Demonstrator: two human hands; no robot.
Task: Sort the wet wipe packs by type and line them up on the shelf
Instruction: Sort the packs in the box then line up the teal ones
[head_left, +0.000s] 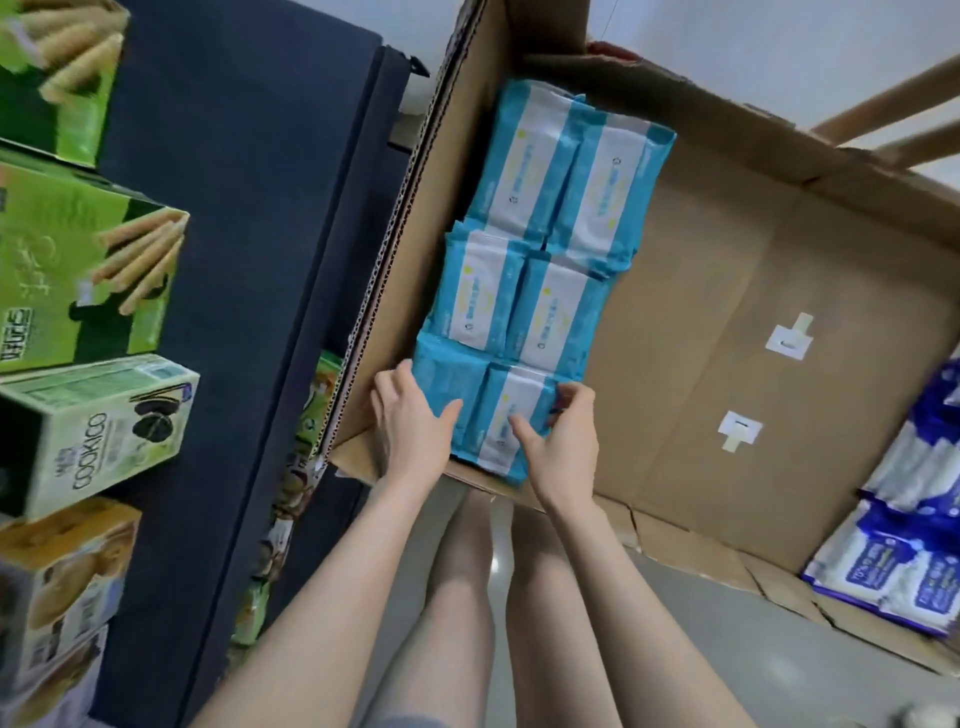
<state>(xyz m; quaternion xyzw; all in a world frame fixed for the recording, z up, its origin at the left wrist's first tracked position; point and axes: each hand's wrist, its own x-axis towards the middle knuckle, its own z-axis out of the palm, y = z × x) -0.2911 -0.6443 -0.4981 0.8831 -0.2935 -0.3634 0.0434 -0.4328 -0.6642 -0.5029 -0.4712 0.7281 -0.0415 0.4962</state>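
Light blue and white wet wipe packs (561, 218) stand in two rows along the left side of a large cardboard box (753, 270). At the near end of the rows my left hand (410, 421) holds the left side of the nearest packs (457, 389), thumb curled over their top. My right hand (566, 441) grips the right front pack (511, 410), thumb on its white label and fingers round its right edge. Dark blue and white wipe packs (904, 545) lie stacked at the box's right edge, partly cut off.
A dark blue shelf (249, 260) runs along the left of the box. Green and yellow biscuit boxes (88, 270) stand on its left part. Grey floor and my legs (467, 597) show below. The box's bare bottom (727, 364) has two taped patches.
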